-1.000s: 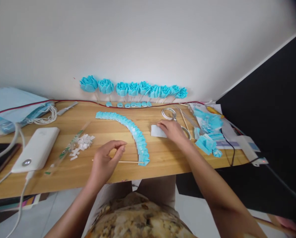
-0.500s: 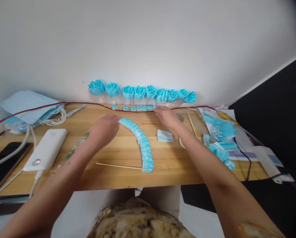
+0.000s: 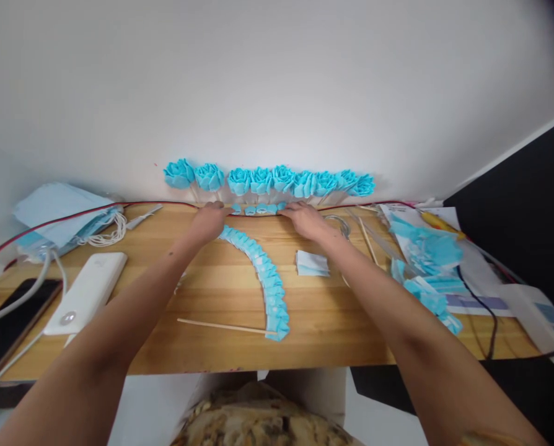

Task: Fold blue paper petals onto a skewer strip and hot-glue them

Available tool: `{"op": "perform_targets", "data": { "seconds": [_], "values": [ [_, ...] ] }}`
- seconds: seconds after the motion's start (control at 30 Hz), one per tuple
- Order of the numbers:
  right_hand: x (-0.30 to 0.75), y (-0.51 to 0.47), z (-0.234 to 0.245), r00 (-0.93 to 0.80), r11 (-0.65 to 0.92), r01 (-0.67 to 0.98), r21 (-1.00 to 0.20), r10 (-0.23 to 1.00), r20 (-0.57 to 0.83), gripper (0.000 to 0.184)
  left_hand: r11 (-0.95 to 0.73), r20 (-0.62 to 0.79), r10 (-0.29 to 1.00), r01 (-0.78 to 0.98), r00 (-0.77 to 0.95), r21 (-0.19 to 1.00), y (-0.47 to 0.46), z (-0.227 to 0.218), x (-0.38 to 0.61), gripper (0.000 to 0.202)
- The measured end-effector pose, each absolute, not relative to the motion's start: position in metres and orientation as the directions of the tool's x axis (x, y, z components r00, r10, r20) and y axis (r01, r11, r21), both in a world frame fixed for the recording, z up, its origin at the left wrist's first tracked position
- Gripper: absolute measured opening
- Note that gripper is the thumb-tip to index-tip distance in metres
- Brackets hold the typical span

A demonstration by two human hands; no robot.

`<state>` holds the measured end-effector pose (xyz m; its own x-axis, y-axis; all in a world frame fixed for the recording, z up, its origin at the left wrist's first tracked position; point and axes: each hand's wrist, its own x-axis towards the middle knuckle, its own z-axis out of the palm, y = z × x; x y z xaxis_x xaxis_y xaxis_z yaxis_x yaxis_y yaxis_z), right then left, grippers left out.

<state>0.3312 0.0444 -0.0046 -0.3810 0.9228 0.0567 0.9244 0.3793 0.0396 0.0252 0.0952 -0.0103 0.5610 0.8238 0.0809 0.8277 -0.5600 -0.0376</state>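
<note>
"Seeing the left hand (image 3: 211, 222) where?"

"At the left end of a row of small blue folds (image 3: 262, 209), lying below blue flowers (image 3: 261, 180)."

"And the right hand (image 3: 305, 219)?"

"Sitting at the row's right end. Not making out either grip, wide or narrow, with fingertips too hidden."

"Nearer?"

"Seeing a pleated blue strip (image 3: 270, 282) curving, with a stick (image 3: 221, 325) at its near end."

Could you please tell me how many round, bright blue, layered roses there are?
9 roses: two on the left, then, past a gap, seven close together, along the white wall; the rightmost overlap.
</note>
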Motion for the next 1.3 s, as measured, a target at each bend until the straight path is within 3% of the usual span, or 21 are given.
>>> {"op": "perform_targets", "data": {
  "seconds": [0.37, 0.57, 1.0, 1.3],
  "values": [
    [0.341, 0.033, 0.001, -0.406, 0.411, 0.911, -0.007, 0.903, 0.141, 0.054, -0.598, 0.121, 0.798, 0.801, 0.59, 0.034, 0.102, -0.01, 0.035, 0.055],
    [0.341, 0.027, 0.009, -0.413, 0.419, 0.908, 0.003, 0.893, 0.177, 0.056, -0.478, 0.178, 0.869, 0.876, 0.462, 0.059, 0.1, 0.004, 0.014, 0.053],
    [0.24, 0.066, 0.004, -0.531, 0.545, 0.833, -0.093, 0.835, 0.145, 0.054, -0.401, 0.109, 0.911, 0.916, 0.397, 0.021, 0.104, -0.004, 0.016, 0.05],
    [0.215, 0.085, -0.004, -0.594, 0.602, 0.791, -0.106, 0.798, 0.101, 0.041, -0.405, 0.063, 0.912, 0.914, 0.405, -0.012, 0.109, -0.007, 0.012, 0.043]
  ]
}}
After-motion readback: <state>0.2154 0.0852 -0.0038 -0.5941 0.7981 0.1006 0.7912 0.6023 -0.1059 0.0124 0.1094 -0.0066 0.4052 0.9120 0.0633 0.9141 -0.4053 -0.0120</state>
